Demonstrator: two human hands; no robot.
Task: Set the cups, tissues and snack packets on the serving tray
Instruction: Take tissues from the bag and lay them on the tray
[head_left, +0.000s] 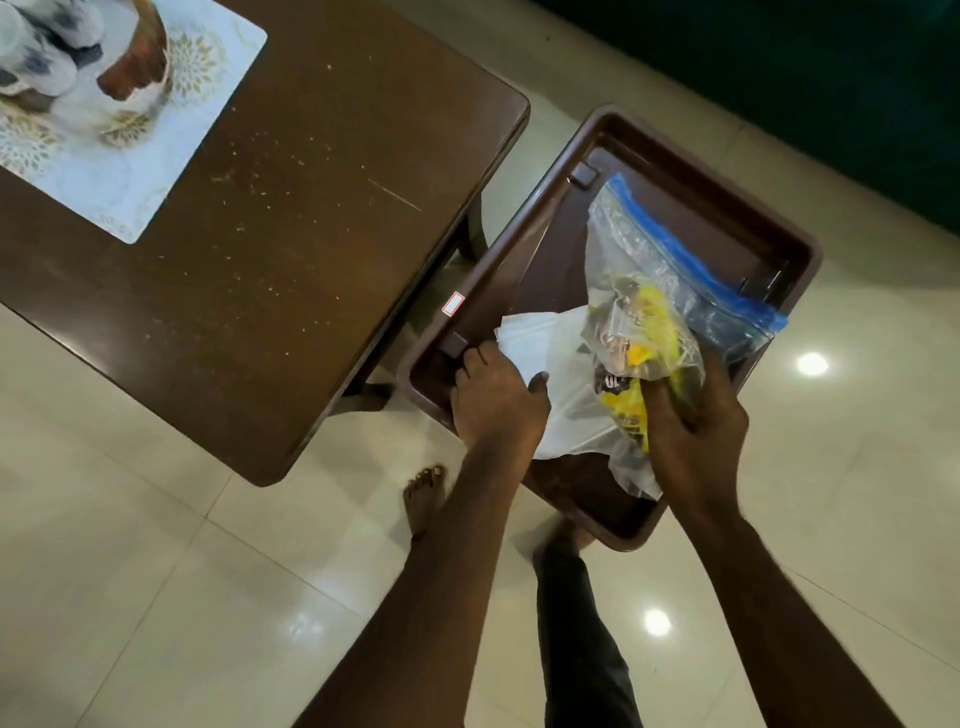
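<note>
A dark brown serving tray is held above the floor to the right of the table. White tissues lie in its near part. On them rests a clear zip bag with a blue seal that holds yellow snack packets. My left hand grips the tray's near left rim, thumb on the tissues. My right hand clutches the lower end of the zip bag over the tray's near right side. Patterned cups stand on a placemat at the table's far left corner.
A dark wooden table fills the left, with a pale placemat and a brown holder on it. Crumbs dot the tabletop. Glossy cream floor tiles lie below, with my bare feet near the table's corner.
</note>
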